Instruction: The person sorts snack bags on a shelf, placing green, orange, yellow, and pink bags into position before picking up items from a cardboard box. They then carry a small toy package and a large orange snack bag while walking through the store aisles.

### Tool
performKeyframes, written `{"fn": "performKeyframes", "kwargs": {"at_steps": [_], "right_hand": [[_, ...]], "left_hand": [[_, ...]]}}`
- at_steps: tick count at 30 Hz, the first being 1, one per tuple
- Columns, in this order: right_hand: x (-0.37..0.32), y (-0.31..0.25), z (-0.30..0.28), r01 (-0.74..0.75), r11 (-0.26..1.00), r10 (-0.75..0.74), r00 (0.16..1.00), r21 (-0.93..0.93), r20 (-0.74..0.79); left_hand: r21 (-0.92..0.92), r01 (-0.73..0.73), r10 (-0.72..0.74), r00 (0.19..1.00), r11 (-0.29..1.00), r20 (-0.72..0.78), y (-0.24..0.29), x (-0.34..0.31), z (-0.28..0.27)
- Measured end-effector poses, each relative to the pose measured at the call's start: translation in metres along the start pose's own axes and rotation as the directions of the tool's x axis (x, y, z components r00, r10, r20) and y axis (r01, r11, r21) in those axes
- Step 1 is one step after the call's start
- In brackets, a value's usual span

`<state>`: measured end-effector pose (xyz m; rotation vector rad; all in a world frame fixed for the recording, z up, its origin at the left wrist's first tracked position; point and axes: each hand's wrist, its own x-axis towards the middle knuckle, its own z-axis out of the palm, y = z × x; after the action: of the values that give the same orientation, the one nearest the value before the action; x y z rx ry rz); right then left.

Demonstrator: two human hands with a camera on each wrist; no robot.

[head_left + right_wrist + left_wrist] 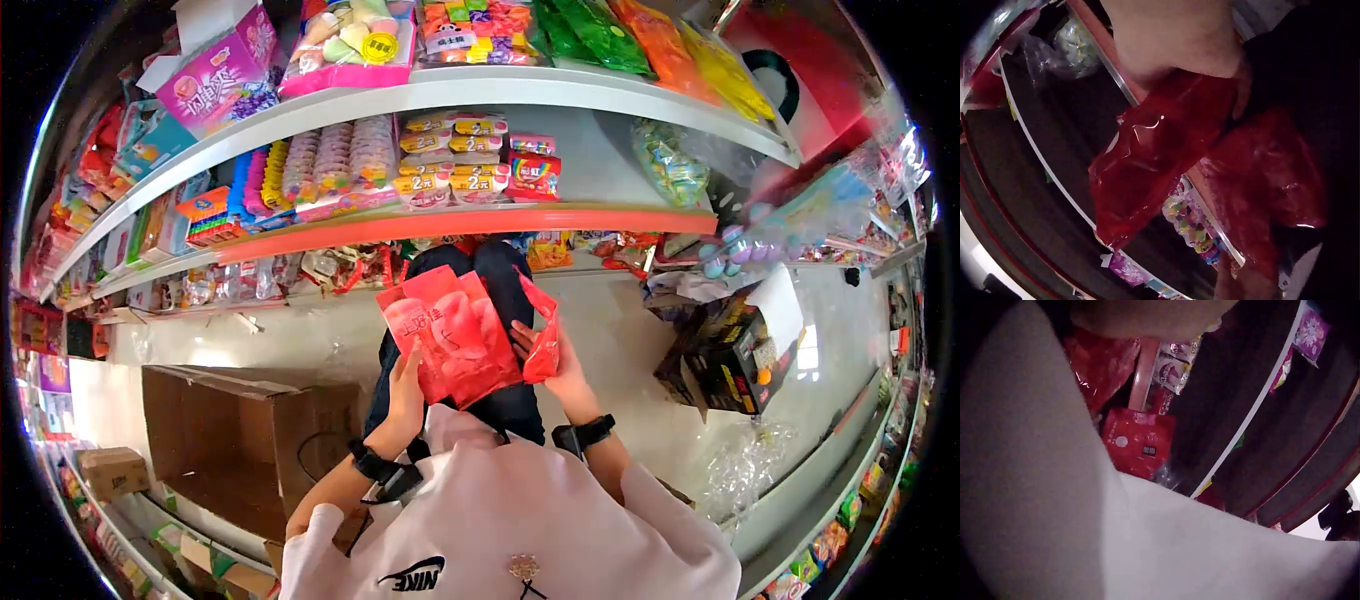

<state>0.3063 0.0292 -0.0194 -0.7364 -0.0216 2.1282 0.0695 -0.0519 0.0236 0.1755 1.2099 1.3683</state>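
1. Upper shelf (450, 92): purple box (215, 80) toward its left end; green bags (592, 35), orange bag (660, 42) and yellow bag (728, 72) toward its right end.
2. Lower shelf (470, 220), red front edge: coloured stacks (262, 178) in its left half, "2" packs (452, 160) at the middle, clear bag (672, 160) near its right end.
3. Brown carton (215, 430): on the floor, left of the person, open side showing.
4. Lap (385, 375), dark trousers: below the lower shelf's front edge; carries the red packs.
5. Black box (735, 355): on the floor, right of the person, white flap (778, 308) raised.
6. Red packs (455, 340): overlapping and fanned over the lap, between the hands.
7. Left hand (403, 398): holds the lower left edge of the red packs, one digit on their front; the other fingers are partly hidden, so their spread cannot be told.
8. Right hand (562, 372): grips the single pack; fingertips point left, slightly apart, near the right edge of the red packs.
9. Single pack (541, 335): red, shiny, tilted, in the right hand; right wrist view shows it hanging below the hand.
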Motion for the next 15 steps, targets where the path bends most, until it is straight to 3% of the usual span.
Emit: {"fn": "performKeyframes", "kwargs": {"at_steps": [5, 8, 10, 13, 15], "right_hand": [[-0.001, 0.006, 0.005, -0.015, 1.000, 0.016, 0.998, -0.010, 0.066], [0.005, 0.003, -0.005, -0.004, 1.000, 0.002, 0.996, 0.028, 0.092], [0.007, -0.001, -0.012, 0.030, 0.999, -0.029, 0.994, -0.010, 0.108], [0.008, 0.000, 0.000, 0.218, 0.942, -0.236, 0.971, -0.253, -0.042], [0.002, -0.002, 0.022, 0.242, 0.885, -0.268, 0.963, -0.398, -0.010]], "left_hand": [[-0.010, -0.044, 0.045, 0.998, 0.999, 0.043, -0.008, 0.010, -0.018], [-0.078, -0.134, 0.125, 0.986, 0.988, -0.106, 0.017, 0.007, -0.023], [-0.054, -0.294, 0.284, 0.947, 0.954, -0.149, 0.041, 0.006, -0.030], [-0.010, -0.326, 0.322, 0.935, 0.945, -0.147, 0.060, 0.000, -0.043], [0.024, -0.319, 0.318, 0.934, 0.948, -0.162, 0.060, -0.002, -0.045]]}}
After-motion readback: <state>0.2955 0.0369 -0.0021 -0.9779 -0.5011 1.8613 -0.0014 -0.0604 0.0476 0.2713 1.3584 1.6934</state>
